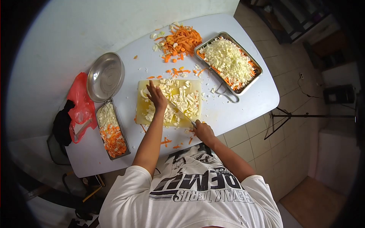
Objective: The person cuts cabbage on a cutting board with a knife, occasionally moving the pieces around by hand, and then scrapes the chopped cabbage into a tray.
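My right hand [204, 132] is wrapped round the handle of a kitchen knife [183, 113], near the front right corner of a pale yellow cutting board [142, 112]. The blade slants away to the left across the board, through pieces of chopped cabbage [187, 102]. My left hand [156, 97] lies over the board's left half with its fingers stretched out, close to the blade's tip end. Cabbage pieces spread around both sides of the blade, and part of them is hidden under my left hand.
A metal tray [259, 78] heaped with shredded cabbage over carrot stands at right, beside a wire handle [231, 98]. Carrot peelings [184, 40] lie at the back. At left are a round metal bowl [106, 76], a narrow tray [128, 149] of cabbage and carrot, and a red plastic bag [81, 102].
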Available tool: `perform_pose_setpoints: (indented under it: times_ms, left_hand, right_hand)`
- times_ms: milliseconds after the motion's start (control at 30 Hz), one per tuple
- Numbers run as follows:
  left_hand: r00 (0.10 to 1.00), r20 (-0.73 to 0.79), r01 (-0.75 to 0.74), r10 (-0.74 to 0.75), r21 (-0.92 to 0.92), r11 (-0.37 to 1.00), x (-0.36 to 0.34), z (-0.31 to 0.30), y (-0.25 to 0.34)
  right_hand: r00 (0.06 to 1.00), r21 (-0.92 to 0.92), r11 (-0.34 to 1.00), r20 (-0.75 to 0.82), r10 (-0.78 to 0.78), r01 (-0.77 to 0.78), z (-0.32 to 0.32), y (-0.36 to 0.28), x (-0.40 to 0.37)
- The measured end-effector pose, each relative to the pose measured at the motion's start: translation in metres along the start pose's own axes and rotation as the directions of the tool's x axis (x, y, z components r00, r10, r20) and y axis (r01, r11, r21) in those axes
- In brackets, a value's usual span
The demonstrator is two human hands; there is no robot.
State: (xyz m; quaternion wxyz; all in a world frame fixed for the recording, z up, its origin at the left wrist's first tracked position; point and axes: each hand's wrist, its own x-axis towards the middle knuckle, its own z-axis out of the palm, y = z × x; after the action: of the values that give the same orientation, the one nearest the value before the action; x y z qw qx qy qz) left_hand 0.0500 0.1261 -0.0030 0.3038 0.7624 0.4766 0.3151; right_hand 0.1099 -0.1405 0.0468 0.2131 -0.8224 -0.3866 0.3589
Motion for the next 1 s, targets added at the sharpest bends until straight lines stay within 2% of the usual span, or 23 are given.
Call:
perform_pose_setpoints:
  times_ms: [100,133,167,233,267,333,433,467,567,633,667,700,800,900,933,1000]
  left_hand:
    - [0.998,-0.057,0.019,-0.021,-0.03,0.999,-0.003,-0.02,-0.002]
    - [0.995,-0.099,-0.031,0.032,0.012,0.999,-0.004,-0.019,0.002]
    - [0.988,-0.076,-0.132,0.132,0.005,0.991,-0.006,-0.013,0.008]
    - [0.985,0.142,-0.107,0.101,0.031,0.994,-0.018,0.006,0.043]
    - [0.932,0.305,-0.255,0.194,0.175,0.951,-0.03,0.028,0.032]
    - [0.843,0.504,-0.419,0.191,0.391,0.819,-0.039,0.037,0.037]
    - [0.835,0.493,-0.397,0.246,0.228,0.889,-0.036,0.038,0.035]
    - [0.849,0.442,-0.407,0.29,0.196,0.892,-0.035,0.038,0.033]
    - [0.968,0.182,-0.168,0.174,-0.044,0.985,-0.032,0.004,0.029]
    - [0.985,-0.173,-0.082,0.009,-0.419,0.904,-0.036,-0.037,0.015]
    - [0.953,-0.303,-0.033,-0.005,-0.121,0.992,-0.044,-0.055,-0.01]
    - [0.903,-0.429,0.066,0.017,0.178,0.982,-0.053,-0.065,-0.033]
    - [0.984,-0.137,0.158,-0.113,0.387,0.908,-0.075,-0.077,-0.044]
    - [0.976,-0.158,0.197,-0.147,0.374,0.906,-0.064,-0.078,-0.014]
    - [0.983,-0.177,0.111,-0.051,0.35,0.93,-0.061,-0.074,-0.025]
    - [0.993,-0.111,0.061,-0.033,0.253,0.966,-0.057,-0.076,-0.043]
  right_hand:
    - [1.0,-0.008,1.0,0.006,-0.012,0.013,-0.005,-0.001,0.0]
    - [1.0,-0.005,1.0,0.011,-0.013,0.013,-0.006,-0.001,-0.001]
    - [1.0,-0.004,1.0,0.018,-0.014,0.014,-0.007,-0.001,-0.001]
    - [1.0,-0.027,1.0,0.01,0.001,0.0,-0.01,-0.002,0.001]
    - [1.0,-0.052,0.999,-0.001,0.013,-0.013,-0.009,-0.003,0.0]
    - [1.0,-0.07,0.997,0.024,0.016,-0.014,-0.006,-0.004,0.002]
    - [0.995,-0.044,0.998,0.093,-0.041,0.046,-0.012,0.008,0.014]
    - [0.994,-0.036,0.997,0.095,-0.059,0.062,-0.015,0.011,0.016]
    - [0.995,-0.044,0.996,0.061,-0.081,0.084,-0.034,-0.006,0.01]
    - [0.995,-0.036,0.994,0.015,-0.1,0.101,-0.037,-0.017,0.006]
    - [0.993,-0.045,0.992,0.007,-0.114,0.114,-0.034,-0.022,0.006]
    - [0.991,-0.06,0.99,0.001,-0.131,0.131,-0.03,-0.028,0.007]
    - [0.985,-0.071,0.982,-0.005,-0.174,0.174,-0.029,-0.033,0.015]
    - [0.98,-0.073,0.977,-0.013,-0.201,0.199,-0.027,-0.024,0.019]
    - [0.977,-0.084,0.974,-0.02,-0.211,0.209,-0.029,-0.02,0.016]
    - [0.974,-0.105,0.97,-0.031,-0.225,0.22,-0.033,-0.012,0.011]
